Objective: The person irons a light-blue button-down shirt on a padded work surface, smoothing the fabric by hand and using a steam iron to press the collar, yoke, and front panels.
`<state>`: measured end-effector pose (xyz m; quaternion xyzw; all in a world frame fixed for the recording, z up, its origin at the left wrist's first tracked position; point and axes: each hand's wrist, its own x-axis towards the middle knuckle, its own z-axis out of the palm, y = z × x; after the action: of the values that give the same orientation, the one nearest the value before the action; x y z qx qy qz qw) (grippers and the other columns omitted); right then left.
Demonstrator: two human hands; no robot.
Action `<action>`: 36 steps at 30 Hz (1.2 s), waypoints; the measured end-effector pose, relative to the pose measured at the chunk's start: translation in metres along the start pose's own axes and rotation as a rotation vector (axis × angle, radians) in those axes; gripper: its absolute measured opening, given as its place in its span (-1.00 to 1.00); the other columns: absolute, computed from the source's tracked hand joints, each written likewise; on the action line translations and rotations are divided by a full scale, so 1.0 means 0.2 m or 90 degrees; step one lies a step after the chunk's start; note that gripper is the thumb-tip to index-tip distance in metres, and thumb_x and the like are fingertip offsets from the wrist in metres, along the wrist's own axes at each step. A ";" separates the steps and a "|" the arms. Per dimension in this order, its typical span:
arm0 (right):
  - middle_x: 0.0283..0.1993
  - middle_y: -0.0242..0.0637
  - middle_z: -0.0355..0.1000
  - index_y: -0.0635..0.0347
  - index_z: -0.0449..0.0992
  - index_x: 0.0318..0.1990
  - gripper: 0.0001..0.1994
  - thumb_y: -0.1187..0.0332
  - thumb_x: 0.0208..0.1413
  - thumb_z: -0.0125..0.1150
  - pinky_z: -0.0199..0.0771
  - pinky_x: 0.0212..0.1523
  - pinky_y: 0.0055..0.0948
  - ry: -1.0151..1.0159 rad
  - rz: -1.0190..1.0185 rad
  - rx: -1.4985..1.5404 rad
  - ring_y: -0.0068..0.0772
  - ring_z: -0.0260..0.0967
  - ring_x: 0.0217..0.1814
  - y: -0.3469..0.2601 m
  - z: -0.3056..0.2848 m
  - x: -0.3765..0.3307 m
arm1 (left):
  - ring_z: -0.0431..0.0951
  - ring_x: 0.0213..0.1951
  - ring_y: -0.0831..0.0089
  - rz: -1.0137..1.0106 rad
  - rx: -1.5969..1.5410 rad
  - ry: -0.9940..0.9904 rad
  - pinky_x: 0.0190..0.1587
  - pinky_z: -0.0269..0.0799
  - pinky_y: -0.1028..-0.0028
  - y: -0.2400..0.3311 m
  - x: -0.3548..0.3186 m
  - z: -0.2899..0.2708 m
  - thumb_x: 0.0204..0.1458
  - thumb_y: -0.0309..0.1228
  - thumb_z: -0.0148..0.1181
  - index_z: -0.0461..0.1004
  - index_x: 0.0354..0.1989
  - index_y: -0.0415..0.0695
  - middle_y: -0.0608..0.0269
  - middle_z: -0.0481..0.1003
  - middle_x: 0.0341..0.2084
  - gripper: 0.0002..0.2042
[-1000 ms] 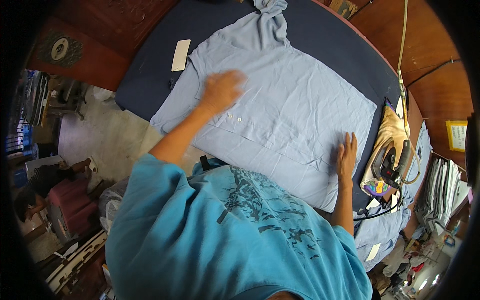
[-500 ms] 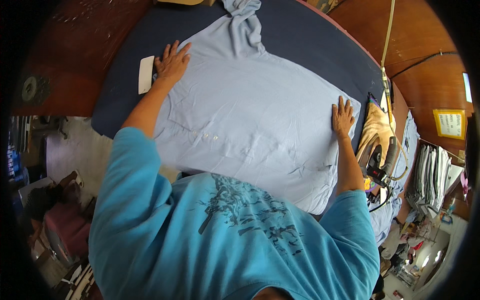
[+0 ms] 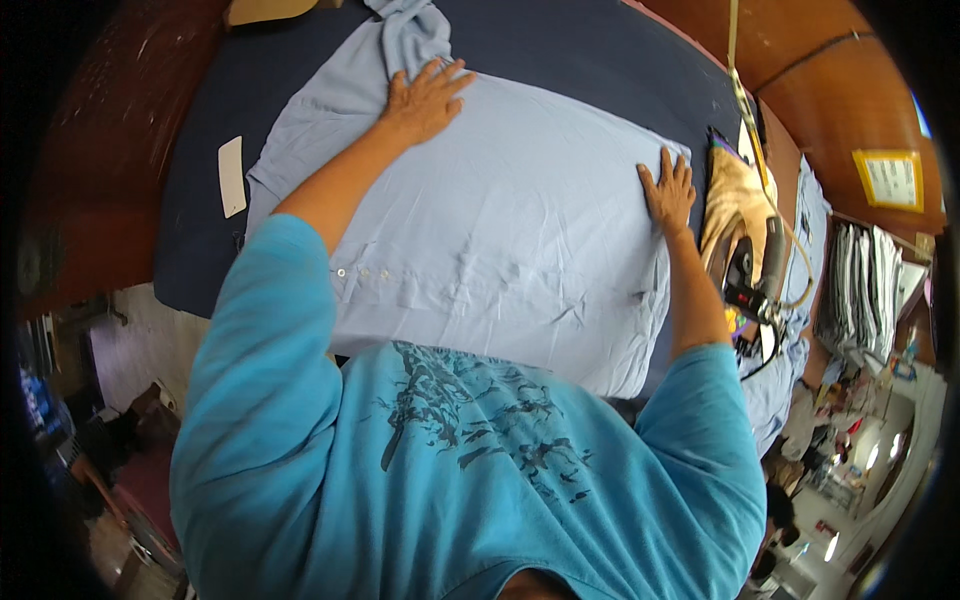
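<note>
Under both flat hands, pale blue shirt (image 3: 500, 240); its lower hem hidden.

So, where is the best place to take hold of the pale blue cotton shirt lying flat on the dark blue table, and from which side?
Probably at the right edge of the pale blue cotton shirt, beside the right hand. The cloth ends there on the dark blue table, so fingers can slip under it from the right. The middle lies flat, offering nothing to pinch. The left hand presses flat near the bunched collar end.

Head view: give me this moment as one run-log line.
left hand: flat on pale blue shirt, top edge | right hand: flat on its right edge | navy padded table beneath | iron: parked right
</note>
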<state>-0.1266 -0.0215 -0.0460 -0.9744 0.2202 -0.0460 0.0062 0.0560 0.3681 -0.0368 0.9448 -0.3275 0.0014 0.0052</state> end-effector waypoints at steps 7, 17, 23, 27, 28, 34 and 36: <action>0.08 -0.02 0.33 0.07 0.33 0.11 -0.41 0.02 -0.06 0.26 0.21 0.15 -0.17 -0.013 -0.012 -0.015 0.01 0.23 0.17 0.10 -0.62 0.07 | -0.16 0.36 0.28 0.011 -0.010 0.102 0.22 -0.14 -0.10 0.09 -0.19 -0.09 0.16 -0.14 -0.13 -0.01 0.33 0.22 0.30 -0.08 0.35 -0.47; -0.31 -0.09 0.39 0.27 0.35 -0.03 -0.49 0.32 -0.19 0.35 0.41 -0.33 -0.33 -0.014 0.254 0.157 -0.27 0.41 -0.32 1.00 -0.75 -0.12 | -0.02 0.31 0.26 0.003 -0.115 0.127 0.19 -0.11 -0.03 0.19 -0.52 0.03 0.09 -0.04 -0.04 0.15 0.26 0.15 0.25 0.06 0.29 -0.46; -0.48 -0.23 0.41 0.29 0.41 -0.09 -0.55 0.32 -0.19 0.32 0.37 -0.49 -0.43 -0.043 0.128 0.222 -0.43 0.36 -0.55 0.75 -0.80 -0.18 | 0.11 0.27 0.24 -0.387 -0.049 0.176 0.15 0.06 -0.04 -0.47 -0.79 -0.05 0.08 -0.07 0.01 0.11 0.27 -0.04 0.16 0.13 0.25 -0.40; -0.31 -0.06 0.49 0.33 0.39 -0.06 -0.50 0.16 -0.10 0.30 0.43 -0.24 -0.29 -0.127 -0.106 0.219 -0.19 0.46 -0.30 0.10 -0.89 -0.24 | 0.25 0.18 0.11 -0.470 -0.179 0.074 0.13 0.18 0.07 -0.75 -0.83 -0.04 0.07 -0.03 -0.01 0.15 0.24 -0.10 0.07 0.26 0.16 -0.39; -0.30 0.01 0.49 0.29 0.39 -0.06 -0.49 0.13 -0.09 0.31 0.43 -0.25 -0.26 -0.126 -0.153 0.189 -0.11 0.49 -0.28 -0.09 -0.90 -0.24 | 0.26 0.17 0.10 -0.479 -0.216 0.044 0.13 0.19 0.10 -0.78 -0.79 -0.06 0.06 -0.01 -0.01 0.19 0.22 -0.10 0.06 0.27 0.14 -0.40; -0.32 0.08 0.48 0.20 0.35 -0.09 -0.54 0.17 -0.12 0.28 0.43 -0.22 -0.12 -0.203 -0.345 0.105 0.11 0.46 -0.24 -0.86 -0.73 -0.17 | 0.42 0.00 0.12 -0.419 -0.330 -0.022 -0.03 0.31 0.17 -0.89 -0.52 -0.11 0.03 0.02 -0.01 0.40 -0.11 -0.21 -0.03 0.46 -0.15 -0.50; -0.39 0.11 0.46 0.31 0.38 -0.23 -0.45 -0.09 -0.06 0.18 0.42 -0.28 -0.12 -0.163 -0.360 0.134 0.13 0.45 -0.28 -1.09 -0.72 -0.12 | 0.47 -0.08 0.11 -0.399 -0.369 -0.029 -0.10 0.34 0.17 -0.94 -0.48 -0.10 0.06 -0.02 -0.02 0.40 -0.22 -0.22 -0.04 0.50 -0.28 -0.56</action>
<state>-0.0678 0.1878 0.1014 -0.9888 -0.0677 0.0547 0.1216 0.0962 0.5756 -0.0195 0.9578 -0.0112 -0.1131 0.2638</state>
